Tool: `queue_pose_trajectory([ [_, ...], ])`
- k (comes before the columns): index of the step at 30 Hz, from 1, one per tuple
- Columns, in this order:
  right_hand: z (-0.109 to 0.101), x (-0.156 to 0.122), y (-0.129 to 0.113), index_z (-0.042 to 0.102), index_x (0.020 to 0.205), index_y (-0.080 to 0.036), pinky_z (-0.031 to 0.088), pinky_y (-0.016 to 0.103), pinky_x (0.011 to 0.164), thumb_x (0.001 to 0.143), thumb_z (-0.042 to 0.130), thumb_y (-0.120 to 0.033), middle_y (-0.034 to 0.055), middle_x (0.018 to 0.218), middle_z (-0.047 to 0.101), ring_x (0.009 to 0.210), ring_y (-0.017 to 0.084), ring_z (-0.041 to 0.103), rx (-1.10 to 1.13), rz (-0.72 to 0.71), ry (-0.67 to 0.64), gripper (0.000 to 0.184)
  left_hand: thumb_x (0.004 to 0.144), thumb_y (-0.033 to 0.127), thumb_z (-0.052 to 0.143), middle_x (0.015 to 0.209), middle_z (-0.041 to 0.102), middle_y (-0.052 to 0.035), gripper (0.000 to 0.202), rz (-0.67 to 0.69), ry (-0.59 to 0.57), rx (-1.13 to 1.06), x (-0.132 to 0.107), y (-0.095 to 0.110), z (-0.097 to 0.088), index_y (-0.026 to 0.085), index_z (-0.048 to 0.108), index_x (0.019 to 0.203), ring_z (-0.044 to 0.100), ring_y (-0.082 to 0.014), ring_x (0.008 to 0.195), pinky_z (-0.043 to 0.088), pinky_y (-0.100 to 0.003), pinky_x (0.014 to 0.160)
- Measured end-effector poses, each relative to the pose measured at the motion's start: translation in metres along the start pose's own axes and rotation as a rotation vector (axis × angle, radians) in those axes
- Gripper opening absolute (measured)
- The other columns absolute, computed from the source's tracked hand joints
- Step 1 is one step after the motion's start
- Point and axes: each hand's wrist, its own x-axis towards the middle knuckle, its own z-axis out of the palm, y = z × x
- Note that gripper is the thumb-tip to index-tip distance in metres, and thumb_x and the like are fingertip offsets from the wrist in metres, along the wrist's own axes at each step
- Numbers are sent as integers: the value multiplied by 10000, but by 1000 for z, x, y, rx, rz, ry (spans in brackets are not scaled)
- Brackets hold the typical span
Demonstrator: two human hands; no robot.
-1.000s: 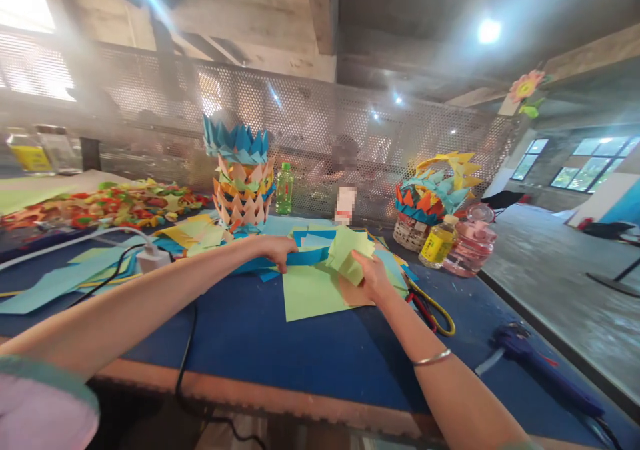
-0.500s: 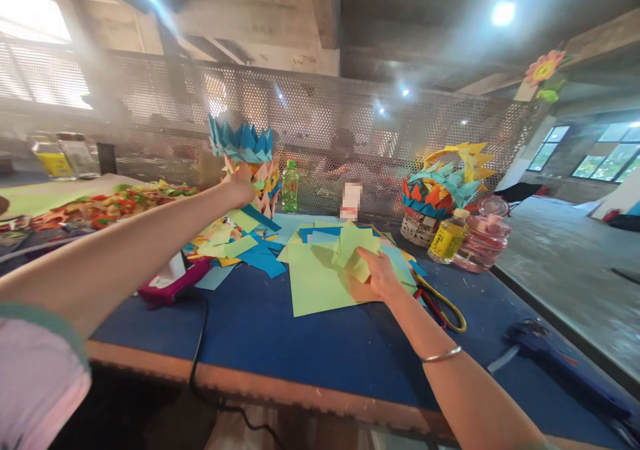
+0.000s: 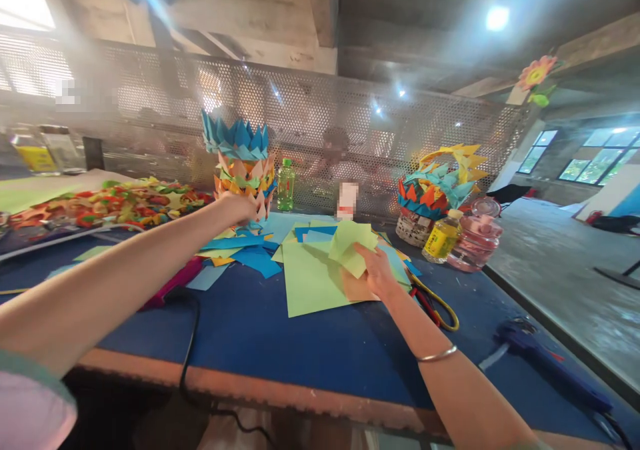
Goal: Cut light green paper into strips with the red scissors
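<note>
My right hand (image 3: 376,273) is closed on several folded green paper pieces (image 3: 351,245), held just above a large green sheet (image 3: 310,280) on the blue table (image 3: 300,350). My left hand (image 3: 239,209) reaches far forward to the base of a tall spiky paper vase (image 3: 241,163) of blue, pink and orange points. Its fingers curl against the vase's lower rows, and what they hold is hidden. Loose blue and yellow paper pieces (image 3: 245,250) lie beneath that hand.
A green bottle (image 3: 285,185) stands behind the vase. At the right are a paper-decorated basket (image 3: 430,197), a yellow bottle (image 3: 440,237) and a pink jar (image 3: 473,240). Scissors (image 3: 435,307) and a blue glue gun (image 3: 540,360) lie right; a cable (image 3: 187,343) crosses left. A perforated screen stands behind.
My left hand left the blue paper strip, rose to the vase's middle, then dropped to its base. My right hand kept the green pieces nearly still.
</note>
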Motion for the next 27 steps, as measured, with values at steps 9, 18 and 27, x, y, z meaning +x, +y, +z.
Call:
queue_pose_trajectory([
  [9,13,-11,-9,652,771,-240,505,315,581,550,760,-353,12,757,710,661,215,658,20,0,-175,270,744,570,574,1094,631,-94,479,-84,-464,-911,-60,70,93,172,607,1009,591,-203,984,479,-277,762],
  [18,23,-23,6,657,845,-196,481,286,580,674,662,-393,9,704,680,656,198,621,-184,-102,-242,261,690,341,730,953,692,-64,372,-246,-702,-1469,-87,63,101,177,616,1004,614,-226,972,436,-487,928],
  [27,17,-17,1,626,909,-198,476,271,640,672,684,-394,22,826,677,726,186,605,-354,-264,-163,313,546,190,813,853,712,-76,377,-383,-468,-1405,-86,64,113,139,652,883,658,-246,843,511,-458,828],
])
